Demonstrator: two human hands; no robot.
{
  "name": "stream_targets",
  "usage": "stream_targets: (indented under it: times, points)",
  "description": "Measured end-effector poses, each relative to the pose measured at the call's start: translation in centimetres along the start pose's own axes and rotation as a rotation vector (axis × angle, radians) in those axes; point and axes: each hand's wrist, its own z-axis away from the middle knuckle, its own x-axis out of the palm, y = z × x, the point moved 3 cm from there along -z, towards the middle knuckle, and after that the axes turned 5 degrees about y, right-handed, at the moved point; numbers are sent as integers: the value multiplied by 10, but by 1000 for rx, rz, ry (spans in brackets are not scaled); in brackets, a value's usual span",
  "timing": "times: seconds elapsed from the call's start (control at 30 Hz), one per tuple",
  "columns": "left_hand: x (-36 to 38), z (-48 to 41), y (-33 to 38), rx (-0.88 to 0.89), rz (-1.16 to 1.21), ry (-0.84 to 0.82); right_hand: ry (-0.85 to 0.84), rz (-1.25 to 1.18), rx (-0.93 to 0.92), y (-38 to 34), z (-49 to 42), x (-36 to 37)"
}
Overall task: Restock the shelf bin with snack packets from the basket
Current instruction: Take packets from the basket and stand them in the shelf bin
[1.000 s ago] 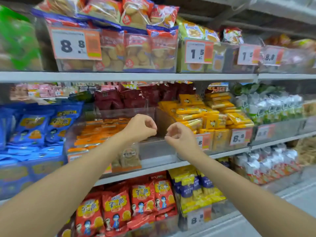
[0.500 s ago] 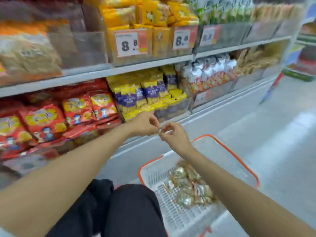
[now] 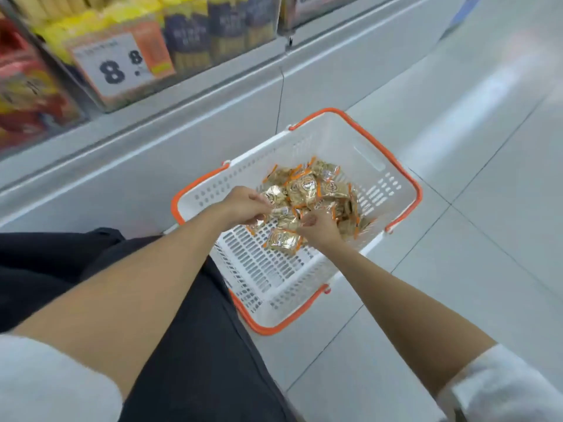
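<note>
Basket: white perforated plastic with an orange rim and handles, standing on the tiled floor just in front of the grey shelf base.

Snack packets: gold foil with orange edges, heaped in the basket's far half. One packet lies apart from the heap on the basket bottom, toward the near side.

Left hand: inside the basket at the heap's left edge, fingers curled and pinching snack packets.

Right hand: inside the basket at the heap's near edge, fingertips buried among the packets. Cannot tell whether it has closed on any.

Both forearms reach down into the basket. Dark trousers cover the basket's near-left corner.

Beyond the basket, on the bottom shelf: a clear bin of yellow and dark blue packs, blurred, with a price tag reading 8.8 on its front. Red packs sit further left.
</note>
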Motion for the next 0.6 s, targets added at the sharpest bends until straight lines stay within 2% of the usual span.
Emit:
stream_targets:
  times: [0.13,0.27,0.47,0.6]
  points:
    - [-5,-13,-26,-102,131,40,-121,235,114,26,-21,29]
    - [-14,-25,-49,-285,314,88,-247,509,-2,37,-52,69]
    - [-28,-30,-49,-315,555,147,-477,731,-49,73,-61,130]
    - [-25,-32,-51,-342,541,157,-306,823,-106,76,-48,141]
